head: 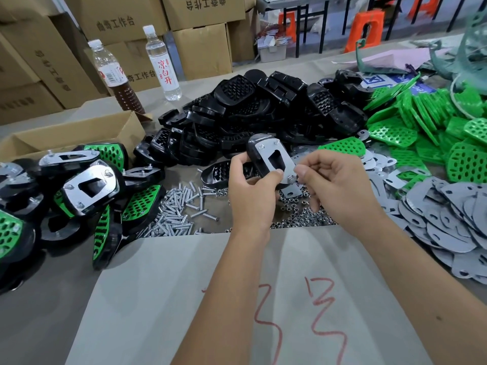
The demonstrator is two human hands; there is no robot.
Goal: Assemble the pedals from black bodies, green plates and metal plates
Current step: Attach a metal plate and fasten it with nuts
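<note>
Left hand [254,188] grips the half-built pedal, a black plastic body with a shiny metal plate on top [271,159], held above the loose nuts [303,217]. Pedal's long axis runs 11 to 5 o'clock. Right hand [334,185] sits at 3 o'clock, fingertips pinched at the screw stud on the plate's near corner, likely threading a nut; nut itself too small to confirm.

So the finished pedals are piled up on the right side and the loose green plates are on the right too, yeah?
Not quite. The head view shows the finished pedals piled on the left side, by the cardboard box. The loose green plates are on the right, as you said, and the left hand holds up the pedal being built.
</note>
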